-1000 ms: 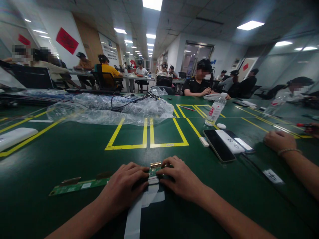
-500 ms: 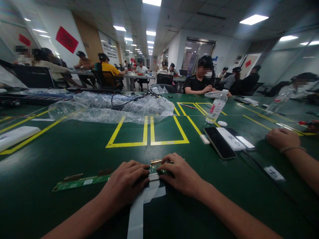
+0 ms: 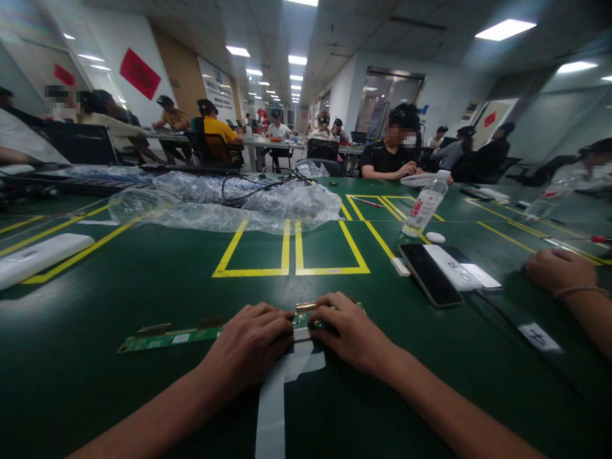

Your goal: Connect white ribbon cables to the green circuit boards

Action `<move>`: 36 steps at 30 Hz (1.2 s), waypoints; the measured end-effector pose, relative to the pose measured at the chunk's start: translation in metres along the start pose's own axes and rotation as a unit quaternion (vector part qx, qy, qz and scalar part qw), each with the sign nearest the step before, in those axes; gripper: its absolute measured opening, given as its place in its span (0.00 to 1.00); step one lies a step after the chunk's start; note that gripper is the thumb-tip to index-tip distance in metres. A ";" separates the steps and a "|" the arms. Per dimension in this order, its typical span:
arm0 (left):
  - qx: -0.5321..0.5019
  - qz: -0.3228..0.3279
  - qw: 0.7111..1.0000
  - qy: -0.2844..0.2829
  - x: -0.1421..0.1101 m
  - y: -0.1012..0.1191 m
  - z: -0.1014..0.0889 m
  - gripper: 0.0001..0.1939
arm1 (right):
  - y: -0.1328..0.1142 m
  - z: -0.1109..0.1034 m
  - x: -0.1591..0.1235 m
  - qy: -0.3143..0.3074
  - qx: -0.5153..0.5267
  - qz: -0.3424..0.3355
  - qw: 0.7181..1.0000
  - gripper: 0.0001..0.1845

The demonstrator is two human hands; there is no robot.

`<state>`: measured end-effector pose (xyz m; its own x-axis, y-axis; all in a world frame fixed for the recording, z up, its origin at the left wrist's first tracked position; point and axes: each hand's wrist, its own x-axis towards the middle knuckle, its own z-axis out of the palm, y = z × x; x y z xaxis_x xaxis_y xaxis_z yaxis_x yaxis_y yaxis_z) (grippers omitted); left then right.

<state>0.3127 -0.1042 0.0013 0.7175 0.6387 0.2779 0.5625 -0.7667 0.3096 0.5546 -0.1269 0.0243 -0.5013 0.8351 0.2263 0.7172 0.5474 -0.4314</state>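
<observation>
A long, narrow green circuit board [image 3: 167, 341] lies on the dark green table in front of me, passing beneath both hands. My left hand [image 3: 255, 338] grips it left of a white connector [image 3: 301, 333], fingers bent and thumb close to the connector. From the other side, my right hand [image 3: 347, 335] closes on the board, its curled fingertips near a gold-coloured piece [image 3: 306, 306] on the far edge. A white flat ribbon cable [image 3: 271, 414] runs from the connector toward me, with a bend below the hands. Fingertips partly hide the joint between cable and connector.
Clear plastic wrap [image 3: 239, 204] with black cables lies beyond yellow tape outlines. To the right are a phone [image 3: 430, 274], a water bottle [image 3: 425, 205] and another person's hand [image 3: 561, 274]. A white device [image 3: 48, 258] sits at left. Several people work farther back.
The whole view has shifted slightly, so things appear farther right. Both hands keep their hold at the connector, with little visible finger movement.
</observation>
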 end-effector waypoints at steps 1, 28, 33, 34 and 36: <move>0.002 0.001 1.000 0.000 0.000 0.000 0.000 0.07 | 0.000 0.000 0.000 0.001 0.002 -0.001 1.000 0.08; 0.028 0.020 0.999 0.033 -0.002 0.001 0.002 0.06 | 0.012 0.001 0.001 -0.012 0.019 -0.031 0.999 0.10; 0.024 0.011 0.999 0.027 -0.002 0.000 0.002 0.06 | 0.010 0.002 0.002 -0.013 0.014 -0.041 0.999 0.09; 0.022 0.010 0.999 0.026 -0.002 0.000 0.002 0.06 | 0.009 0.003 0.002 -0.011 0.012 -0.041 0.999 0.09; 0.021 0.011 0.999 0.026 -0.002 0.000 0.003 0.06 | 0.009 0.004 0.002 -0.006 0.008 -0.041 0.999 0.09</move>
<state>0.3121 -0.1057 -0.0018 0.7078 0.6238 0.3315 0.5649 -0.7816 0.2646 0.5582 -0.1209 0.0177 -0.5642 0.7862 0.2519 0.6649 0.6136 -0.4259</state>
